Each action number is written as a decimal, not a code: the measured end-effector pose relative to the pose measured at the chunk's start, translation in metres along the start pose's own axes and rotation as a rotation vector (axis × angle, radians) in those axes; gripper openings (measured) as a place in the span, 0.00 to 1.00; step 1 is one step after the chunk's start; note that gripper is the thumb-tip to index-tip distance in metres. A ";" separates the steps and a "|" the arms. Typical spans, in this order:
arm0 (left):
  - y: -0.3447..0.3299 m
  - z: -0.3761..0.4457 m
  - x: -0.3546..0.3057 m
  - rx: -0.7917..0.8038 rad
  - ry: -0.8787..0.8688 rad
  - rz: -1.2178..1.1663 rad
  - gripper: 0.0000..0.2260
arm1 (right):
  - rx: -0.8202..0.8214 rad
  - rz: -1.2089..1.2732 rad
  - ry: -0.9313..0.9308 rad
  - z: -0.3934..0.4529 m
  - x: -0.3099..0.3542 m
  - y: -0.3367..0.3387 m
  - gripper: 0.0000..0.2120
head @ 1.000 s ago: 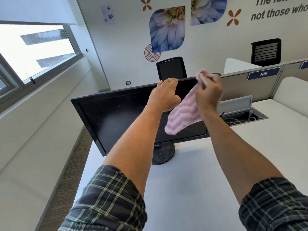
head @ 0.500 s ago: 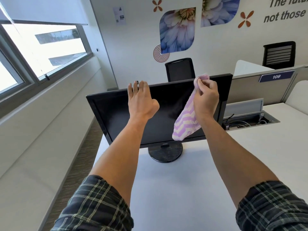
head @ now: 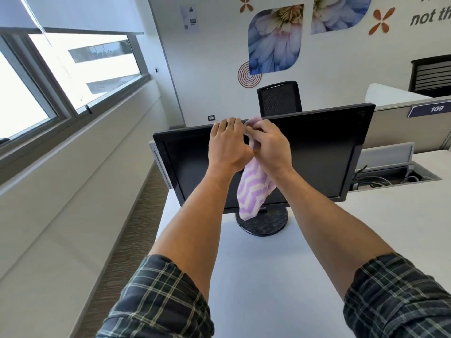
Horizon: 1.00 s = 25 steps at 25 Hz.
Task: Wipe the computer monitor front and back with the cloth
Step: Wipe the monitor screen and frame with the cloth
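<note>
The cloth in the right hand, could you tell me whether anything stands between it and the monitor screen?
Nothing visible does: the cloth hangs from the right hand directly before the monitor; the left hand is beside it.

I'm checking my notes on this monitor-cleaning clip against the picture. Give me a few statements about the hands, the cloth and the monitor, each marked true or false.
1. The right hand grips the cloth. True.
2. The cloth is plain blue. False: it has purple and white zigzag stripes.
3. The left hand is at the top edge of the monitor, close beside the right hand. True.
4. The monitor screen shows a bright picture. False: the screen is dark.
5. The cloth lies flat on the desk. False: it hangs from the right hand in front of the screen.
6. The monitor stands on a round black base. True.
</note>
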<state>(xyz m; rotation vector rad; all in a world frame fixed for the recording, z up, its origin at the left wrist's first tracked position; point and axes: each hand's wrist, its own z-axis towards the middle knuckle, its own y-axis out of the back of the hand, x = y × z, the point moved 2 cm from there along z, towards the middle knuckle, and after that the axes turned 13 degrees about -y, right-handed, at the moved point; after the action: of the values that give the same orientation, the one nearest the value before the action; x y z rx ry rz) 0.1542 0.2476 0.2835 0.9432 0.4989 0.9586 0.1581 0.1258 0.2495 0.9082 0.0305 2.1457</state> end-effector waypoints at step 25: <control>0.039 -0.077 0.149 -0.213 0.496 -0.344 0.35 | -0.210 0.021 -0.100 -0.029 0.052 -0.079 0.13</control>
<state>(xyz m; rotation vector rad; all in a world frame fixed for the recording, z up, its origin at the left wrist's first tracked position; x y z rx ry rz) 0.1567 0.4199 0.2815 0.4013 0.9247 0.9052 0.1704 0.2231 0.2351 0.8941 -0.2510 2.0741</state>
